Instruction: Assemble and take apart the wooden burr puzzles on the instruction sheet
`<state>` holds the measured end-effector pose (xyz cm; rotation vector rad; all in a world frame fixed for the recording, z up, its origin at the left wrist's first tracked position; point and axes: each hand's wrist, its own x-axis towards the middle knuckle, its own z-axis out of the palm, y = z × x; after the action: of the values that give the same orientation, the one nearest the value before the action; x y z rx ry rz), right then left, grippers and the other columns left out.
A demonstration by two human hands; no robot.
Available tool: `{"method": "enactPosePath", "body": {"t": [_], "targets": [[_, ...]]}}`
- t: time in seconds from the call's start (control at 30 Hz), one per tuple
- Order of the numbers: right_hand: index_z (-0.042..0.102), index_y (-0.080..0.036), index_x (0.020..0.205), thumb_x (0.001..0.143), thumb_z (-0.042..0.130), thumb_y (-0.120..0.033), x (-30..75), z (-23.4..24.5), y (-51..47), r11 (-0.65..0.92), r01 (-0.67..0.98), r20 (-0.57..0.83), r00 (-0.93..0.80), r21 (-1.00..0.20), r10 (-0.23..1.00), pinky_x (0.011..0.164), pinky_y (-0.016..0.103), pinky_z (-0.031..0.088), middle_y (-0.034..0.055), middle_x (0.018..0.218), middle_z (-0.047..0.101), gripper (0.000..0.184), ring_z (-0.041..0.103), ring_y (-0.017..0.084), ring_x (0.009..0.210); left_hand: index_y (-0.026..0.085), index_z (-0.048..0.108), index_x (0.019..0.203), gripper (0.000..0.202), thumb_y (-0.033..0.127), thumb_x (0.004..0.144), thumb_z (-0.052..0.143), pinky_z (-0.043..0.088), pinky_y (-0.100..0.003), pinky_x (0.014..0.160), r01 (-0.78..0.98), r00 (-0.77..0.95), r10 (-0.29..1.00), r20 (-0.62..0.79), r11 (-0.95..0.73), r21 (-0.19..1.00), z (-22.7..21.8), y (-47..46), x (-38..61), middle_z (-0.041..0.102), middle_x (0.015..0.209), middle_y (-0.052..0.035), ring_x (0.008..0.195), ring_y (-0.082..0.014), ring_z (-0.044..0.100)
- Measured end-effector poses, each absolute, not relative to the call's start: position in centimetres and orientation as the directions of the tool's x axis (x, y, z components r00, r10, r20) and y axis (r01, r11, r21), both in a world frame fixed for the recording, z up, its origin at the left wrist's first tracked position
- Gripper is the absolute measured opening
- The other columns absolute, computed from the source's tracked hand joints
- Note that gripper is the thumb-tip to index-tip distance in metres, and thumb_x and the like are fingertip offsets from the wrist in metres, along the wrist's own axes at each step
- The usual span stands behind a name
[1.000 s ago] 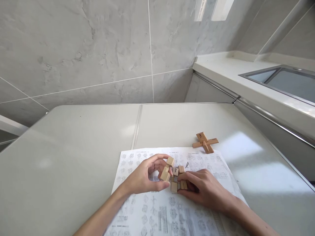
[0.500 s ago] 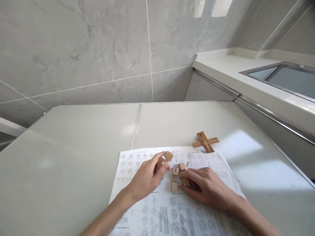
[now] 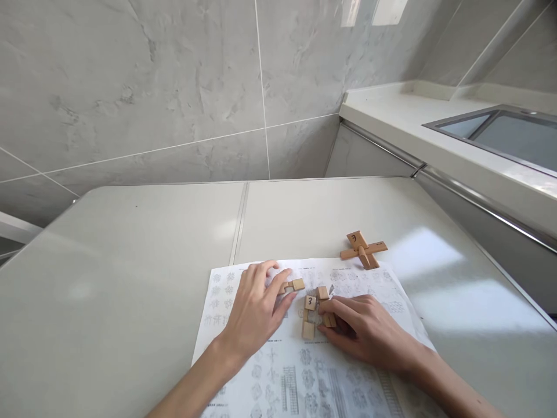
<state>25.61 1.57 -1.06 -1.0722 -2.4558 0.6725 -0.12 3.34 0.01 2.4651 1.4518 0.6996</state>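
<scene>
My left hand is over the sheet with thumb and fingers apart. Beside its fingertips a notched wooden puzzle piece lies on the paper, its left end partly behind the fingers. My right hand is closed, thumb and fingers pinched around another wooden puzzle piece, most of which they cover. Just left of that hand rests a notched wooden piece marked "3", with a square end nearer me. One more block end shows above the right fingertips.
Under my hands a printed sheet of small puzzle diagrams lies on a pale table. A cross-shaped wooden assembly with numbers on it sits at the sheet's far right edge. To the right runs a white counter with a sink.
My left hand has lowered its wooden piece onto the sheet, and its fingers have opened away from it. The right hand stays nearly still with its piece.
</scene>
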Motion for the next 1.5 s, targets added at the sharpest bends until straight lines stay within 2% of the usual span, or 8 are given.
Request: {"method": "enactPosePath", "body": {"t": [0.1, 0.27, 0.4, 0.6, 0.93, 1.17, 1.37, 1.5], "targets": [[0.056, -0.023, 0.109, 0.101, 0.053, -0.020, 25.5, -1.0, 1.6, 0.560, 0.604, 0.200, -0.559, -0.567, 0.805, 0.056, 0.029, 0.036, -0.0011, 0.075, 0.063, 0.009, 0.053, 0.014, 0.055, 0.025, 0.063, 0.135, 0.045, 0.051, 0.098, 0.068, 0.054, -0.055, 0.104, 0.704, 0.455, 0.848, 0.271, -0.529, 0.474, 0.6, 3.0, 0.1, 0.051, 0.146, -0.0150, 0.136, -0.0378, 0.046], [0.054, -0.024, 0.106, 0.101, 0.049, -0.020, 25.7, -1.1, 1.8, 0.464, 0.631, 0.221, -0.426, -0.621, 0.877, 0.052, 0.027, 0.034, -0.0029, 0.073, 0.060, 0.008, 0.048, 0.013, 0.049, 0.026, 0.050, 0.151, 0.093, 0.067, 0.075, 0.085, 0.048, -0.068, 0.108, 0.608, 0.637, 0.752, 0.170, -0.625, 0.489, 0.8, 2.7, 0.4, 0.040, 0.160, -0.0184, 0.146, -0.0475, 0.034], [0.054, -0.024, 0.110, 0.104, 0.049, -0.024, 25.7, -1.0, 1.7, 0.412, 0.606, 0.206, -0.382, -0.680, 0.901, 0.052, 0.027, 0.033, -0.0034, 0.070, 0.059, 0.007, 0.047, 0.013, 0.050, 0.026, 0.055, 0.143, 0.082, 0.054, 0.075, 0.091, 0.046, -0.070, 0.109, 0.615, 0.633, 0.759, 0.153, -0.612, 0.497, 0.7, 2.6, 0.5, 0.038, 0.161, -0.0169, 0.148, -0.0483, 0.030], [0.058, -0.023, 0.115, 0.108, 0.049, -0.035, 25.6, -0.1, 1.7, 0.308, 0.448, 0.174, -0.315, -0.839, 0.933, 0.049, 0.027, 0.039, -0.0020, 0.070, 0.058, 0.016, 0.052, 0.016, 0.055, 0.029, 0.051, 0.139, 0.075, 0.050, 0.079, 0.090, 0.052, -0.057, 0.109, 0.538, 0.584, 0.793, 0.172, -0.537, 0.649, 0.8, 2.6, 0.5, 0.053, 0.145, -0.0114, 0.137, -0.0367, 0.043], [0.064, -0.025, 0.123, 0.105, 0.057, -0.032, 25.6, -0.6, 1.8, 0.362, 0.455, 0.263, -0.268, -0.814, 0.927, 0.054, 0.030, 0.055, 0.0077, 0.096, 0.075, 0.021, 0.067, 0.019, 0.068, 0.035, 0.047, 0.145, 0.079, 0.057, 0.080, 0.087, 0.060, -0.047, 0.094, 0.381, 0.460, 0.870, 0.178, -0.374, 0.845, 0.6, 2.5, 0.5, 0.054, 0.128, -0.0082, 0.108, -0.0264, 0.061], [0.066, -0.025, 0.114, 0.104, 0.058, -0.030, 25.8, -0.6, 1.7, 0.305, 0.426, 0.231, -0.218, -0.852, 0.948, 0.048, 0.027, 0.050, 0.0055, 0.089, 0.071, 0.013, 0.068, 0.018, 0.065, 0.037, 0.050, 0.142, 0.074, 0.050, 0.081, 0.089, 0.060, -0.045, 0.095, 0.407, 0.430, 0.890, 0.153, -0.342, 0.847, 0.5, 2.6, 0.7, 0.055, 0.130, -0.0055, 0.111, -0.0243, 0.061], [0.069, -0.026, 0.116, 0.105, 0.059, -0.032, 25.5, 0.0, 1.8, 0.211, 0.275, 0.051, -0.492, -0.938, 0.869, 0.063, 0.031, 0.055, 0.0086, 0.114, 0.072, 0.016, 0.068, 0.016, 0.071, 0.032, 0.051, 0.141, 0.062, 0.041, 0.089, 0.083, 0.058, -0.045, 0.099, 0.469, 0.474, 0.840, 0.265, -0.495, 0.731, 0.5, 2.6, 1.1, 0.057, 0.132, -0.0078, 0.120, -0.0268, 0.059], [0.073, -0.026, 0.108, 0.104, 0.065, -0.040, 24.7, 0.3, 1.4, 0.082, 0.179, -0.049, -0.626, -0.980, 0.778, 0.056, 0.027, 0.050, 0.0060, 0.117, 0.071, 0.016, 0.063, 0.010, 0.059, 0.029, 0.051, 0.141, 0.052, 0.028, 0.095, 0.076, 0.057, -0.043, 0.094, 0.478, 0.560, 0.750, 0.353, -0.640, 0.602, 0.6, 2.4, 1.3, 0.059, 0.127, -0.0091, 0.111, -0.0252, 0.060]]}}
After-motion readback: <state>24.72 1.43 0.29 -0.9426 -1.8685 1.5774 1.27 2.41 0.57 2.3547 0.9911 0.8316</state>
